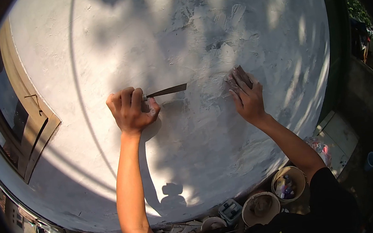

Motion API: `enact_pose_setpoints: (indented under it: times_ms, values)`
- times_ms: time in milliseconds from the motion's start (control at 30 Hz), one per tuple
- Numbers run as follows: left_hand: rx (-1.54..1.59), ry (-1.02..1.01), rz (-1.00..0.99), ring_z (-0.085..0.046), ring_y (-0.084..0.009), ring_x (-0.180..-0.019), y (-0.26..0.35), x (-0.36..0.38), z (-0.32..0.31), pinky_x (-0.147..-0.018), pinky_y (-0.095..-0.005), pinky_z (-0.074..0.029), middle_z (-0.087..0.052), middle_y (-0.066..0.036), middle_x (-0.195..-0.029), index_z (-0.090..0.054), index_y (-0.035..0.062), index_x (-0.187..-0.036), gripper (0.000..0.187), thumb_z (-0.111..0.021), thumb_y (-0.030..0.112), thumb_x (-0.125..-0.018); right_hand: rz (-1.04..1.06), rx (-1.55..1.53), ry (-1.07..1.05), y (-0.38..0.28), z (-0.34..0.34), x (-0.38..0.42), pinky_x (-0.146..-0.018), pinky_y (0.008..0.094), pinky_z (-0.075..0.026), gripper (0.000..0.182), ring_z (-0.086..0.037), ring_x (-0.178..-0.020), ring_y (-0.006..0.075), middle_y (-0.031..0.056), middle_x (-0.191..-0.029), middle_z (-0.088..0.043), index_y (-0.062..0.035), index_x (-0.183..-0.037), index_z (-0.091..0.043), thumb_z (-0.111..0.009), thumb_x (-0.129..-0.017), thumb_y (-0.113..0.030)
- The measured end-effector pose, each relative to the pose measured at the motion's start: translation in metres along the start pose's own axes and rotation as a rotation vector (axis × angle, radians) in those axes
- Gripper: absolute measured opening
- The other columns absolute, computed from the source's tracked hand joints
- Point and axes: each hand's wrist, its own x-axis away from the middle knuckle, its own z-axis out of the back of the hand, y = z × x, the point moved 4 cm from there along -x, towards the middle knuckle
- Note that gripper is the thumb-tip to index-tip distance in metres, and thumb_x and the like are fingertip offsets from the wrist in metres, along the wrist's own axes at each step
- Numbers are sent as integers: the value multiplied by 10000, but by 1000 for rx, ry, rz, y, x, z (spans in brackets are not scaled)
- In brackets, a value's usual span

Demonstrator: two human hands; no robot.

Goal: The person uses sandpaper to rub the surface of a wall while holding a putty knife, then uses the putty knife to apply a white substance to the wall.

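Observation:
A white plastered wall (184, 139) with rough, grey-streaked patches fills most of the view. My left hand (131, 110) is closed round the handle of a putty knife (166, 91), whose thin dark blade points right, close to the wall. Further right, my right hand (247, 95) holds a brownish, flat sanding piece (241, 77) against the plaster, with the fingers laid along it. The face of the piece that meets the wall is hidden.
A wooden-framed window (50, 128) is at the left. Below the wall stand a bucket with bottles (299, 175), another bucket (248, 213) and a grey toolbox (230, 211). A blue cup (370, 160) lies at the right.

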Motion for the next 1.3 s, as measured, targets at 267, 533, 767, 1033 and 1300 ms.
enact_pose_setpoints:
  times_ms: [267,533,767,1033,1300]
  values:
    - [-13,20,12,-484,-206,-896,1,0,-3,-843,-411,-358,-538,-12,-887,-596,136,-839,256,-672,301,-658,-119,-37,76,7,1,-8,-1010,453,-313,413,-424,-1269,334,63,-1456,-528,-106,-1347,-608,-588,-950,-216]
    - [-19,-4,29,-492,-214,-909,1,2,-4,-849,-425,-368,-556,-18,-892,-610,126,-843,266,-671,304,-655,-70,37,53,18,12,-32,-1006,447,-310,433,-419,-1272,339,65,-1470,-512,-81,-1359,-592,-588,-948,-215]
    - [9,26,6,-512,-225,-893,-2,2,-5,-855,-426,-374,-571,-35,-884,-626,118,-823,287,-696,308,-620,37,27,-36,-9,-1,24,-1013,441,-303,436,-430,-1267,320,80,-1461,-519,-64,-1367,-579,-574,-958,-214]
    - [15,7,7,-530,-245,-915,1,1,-2,-867,-424,-384,-581,-48,-899,-622,106,-877,304,-687,252,-618,-23,38,76,-4,2,-23,-990,457,-307,354,-424,-1262,331,66,-1413,-556,-26,-1258,-644,-579,-952,-192]
    - [-13,17,-10,-514,-253,-898,3,0,-3,-863,-423,-385,-565,-56,-910,-614,110,-843,289,-683,297,-633,480,8,142,-52,-5,-148,-970,428,-339,232,-447,-1241,253,-17,-1091,-681,-97,-1064,-727,-644,-917,-256]
